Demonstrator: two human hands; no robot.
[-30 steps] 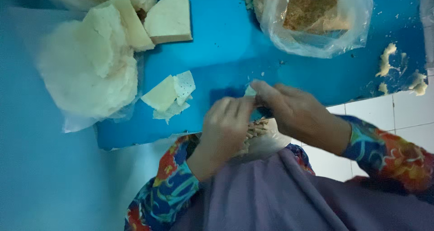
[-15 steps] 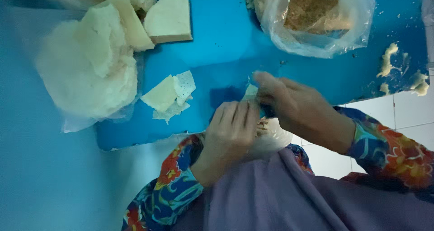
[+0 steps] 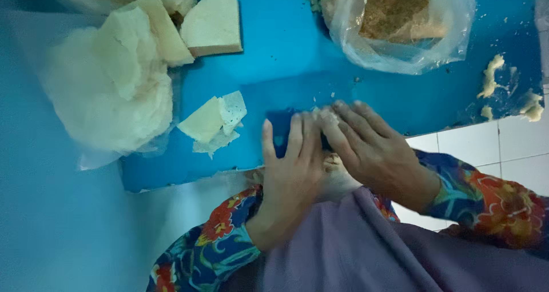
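While purple cloth [image 3: 354, 246] fills the nearest part of the view, two flowered sleeves come up out of it, the left sleeve [image 3: 211, 240] from the lower middle and the right sleeve [image 3: 486, 197] from the right side. Both hands meet over the near edge of the blue board [image 3: 286, 57]. The left hand [image 3: 291, 175] lies flat, its fingers straight and close together with the thumb held apart, the fingertips reaching onto the board. The right hand [image 3: 372, 146] crosses from the right with its fingers bent gently and kept narrow, pressing on a small pale piece [image 3: 327, 116] at their tips; most of that piece is hidden, so how firmly it is gripped cannot be told. Under the two palms a pale lump [image 3: 334, 172] shows at the board's near edge, partly covered. Just left of the hands, apart from them, a small pale wedge with a thin speckled sheet [image 3: 214, 120] lies on the board. White floor tiles [image 3: 486, 149] show beyond the board's near right corner. Along the right edge lie pale crumbled bits [image 3: 494, 77]. Farther off, toward the far left corner, stand a large soft white mound in clear wrap [image 3: 103, 92] and cut pale wedges [image 3: 211, 23]. By the far edge a clear plastic bag [image 3: 400, 29] holds brown crumbs.
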